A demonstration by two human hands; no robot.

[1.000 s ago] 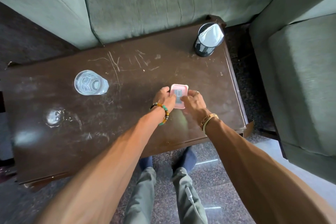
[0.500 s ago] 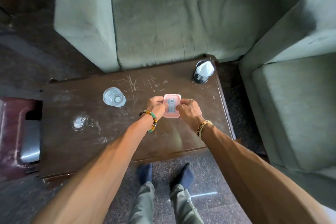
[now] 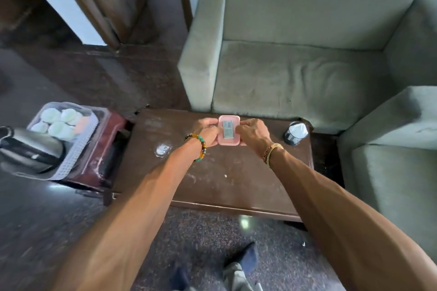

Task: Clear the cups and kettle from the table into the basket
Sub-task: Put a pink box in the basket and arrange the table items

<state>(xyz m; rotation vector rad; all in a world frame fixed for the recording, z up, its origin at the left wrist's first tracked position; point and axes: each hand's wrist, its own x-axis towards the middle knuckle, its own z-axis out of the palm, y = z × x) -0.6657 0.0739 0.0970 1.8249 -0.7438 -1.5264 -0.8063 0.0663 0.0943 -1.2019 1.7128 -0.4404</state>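
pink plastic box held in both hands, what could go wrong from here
1. The pale lattice plastic basket already holds white cups and a steel kettle, so the pink plastic box may not fit and could knock a cup.
2. The left hand and right hand grip only its sides; it might slip.
3. The wet patch on the dark wooden table could smear if brushed.

Pink box [image 3: 229, 130], brown table [image 3: 220, 177]
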